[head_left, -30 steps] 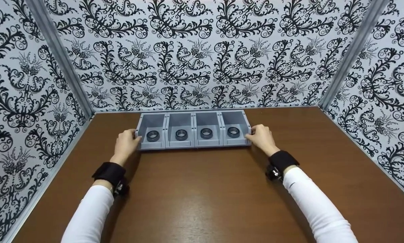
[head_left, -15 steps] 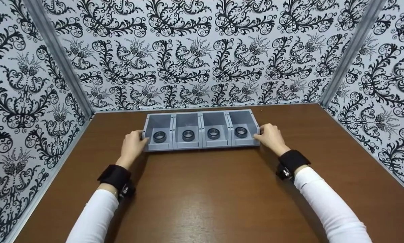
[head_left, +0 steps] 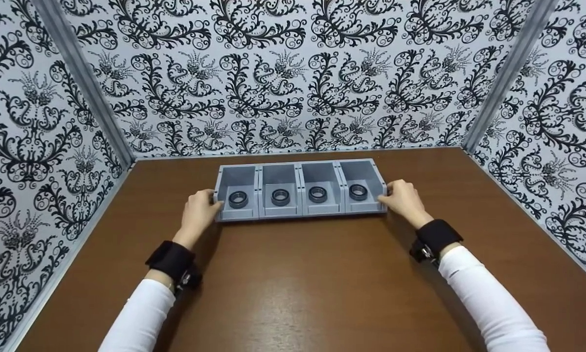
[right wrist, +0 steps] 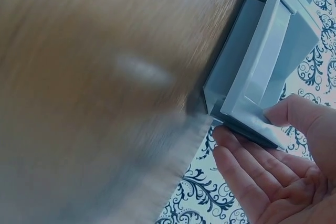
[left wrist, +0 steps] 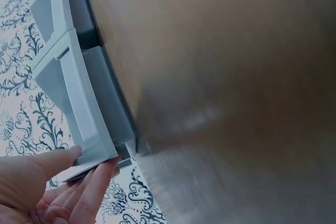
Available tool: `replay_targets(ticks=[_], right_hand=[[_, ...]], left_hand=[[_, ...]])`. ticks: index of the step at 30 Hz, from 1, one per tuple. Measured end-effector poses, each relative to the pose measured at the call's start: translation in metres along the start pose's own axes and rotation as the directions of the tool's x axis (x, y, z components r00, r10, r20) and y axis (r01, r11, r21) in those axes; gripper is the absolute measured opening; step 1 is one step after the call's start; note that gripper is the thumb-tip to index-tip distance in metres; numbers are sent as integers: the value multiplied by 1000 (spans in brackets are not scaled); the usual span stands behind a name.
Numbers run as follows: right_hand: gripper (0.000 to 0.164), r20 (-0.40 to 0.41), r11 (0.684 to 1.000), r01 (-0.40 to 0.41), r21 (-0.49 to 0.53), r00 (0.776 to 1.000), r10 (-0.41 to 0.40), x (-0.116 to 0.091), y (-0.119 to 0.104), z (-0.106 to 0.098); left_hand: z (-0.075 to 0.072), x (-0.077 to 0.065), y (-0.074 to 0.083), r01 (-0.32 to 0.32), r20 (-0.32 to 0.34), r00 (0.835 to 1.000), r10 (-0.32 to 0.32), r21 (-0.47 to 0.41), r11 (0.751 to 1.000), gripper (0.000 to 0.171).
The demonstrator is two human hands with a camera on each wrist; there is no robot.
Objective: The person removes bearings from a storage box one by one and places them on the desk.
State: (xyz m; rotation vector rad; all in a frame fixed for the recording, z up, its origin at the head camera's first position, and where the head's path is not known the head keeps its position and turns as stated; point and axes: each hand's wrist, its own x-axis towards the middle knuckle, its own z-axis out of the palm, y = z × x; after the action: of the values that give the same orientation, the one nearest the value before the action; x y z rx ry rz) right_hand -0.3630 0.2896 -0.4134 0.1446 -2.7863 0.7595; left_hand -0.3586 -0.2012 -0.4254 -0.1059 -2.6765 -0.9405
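Observation:
A row of joined grey storage bins [head_left: 280, 210] stands toward the back of the table, with one dark ring-shaped bearing [head_left: 238, 199] lying flat in each bin. My left hand [head_left: 200, 213] grips the row's left end wall, thumb inside and fingers against the outside. At the opposite end, my right hand [head_left: 406, 202] pinches the right end wall the same way. In the left wrist view the thumb [left wrist: 60, 159] presses the inner face of the bin's side. The right wrist view shows the fingers [right wrist: 252, 163] reaching under the outer side of the end bin.
The brown wooden table [head_left: 293, 283] runs back to a patterned wall [head_left: 283, 88]. Grey metal posts [head_left: 85, 83] mark the back corners, and patterned panels close off both sides. Bare wood lies in front of the bins.
Both hands have moved the row of bins to the right along the table and slightly toward me. The bearings have travelled along inside their bins, and both grips stay the same.

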Motion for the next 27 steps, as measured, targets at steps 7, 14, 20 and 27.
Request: replay_targets(ticks=[7,14,20,27], right_hand=[[19,-16,999,29,-38,999,-30,-6,8,-6],[22,-3,999,36,-39,999,-36,-15,10,-12],[23,7,999,35,-35,999,-35,-21,12,-16],[23,26,999,36,-29,999,-35,-30,14,-22]], left_hand=[[2,-7,8,21,29,999,-21,8,1000,33],[2,-12,11,22,50,999,-21,-6,1000,35],[2,-19,14,29,64,998,-28,-30,999,33],[1,-26,19,18,94,995,-15,-39,999,33]])
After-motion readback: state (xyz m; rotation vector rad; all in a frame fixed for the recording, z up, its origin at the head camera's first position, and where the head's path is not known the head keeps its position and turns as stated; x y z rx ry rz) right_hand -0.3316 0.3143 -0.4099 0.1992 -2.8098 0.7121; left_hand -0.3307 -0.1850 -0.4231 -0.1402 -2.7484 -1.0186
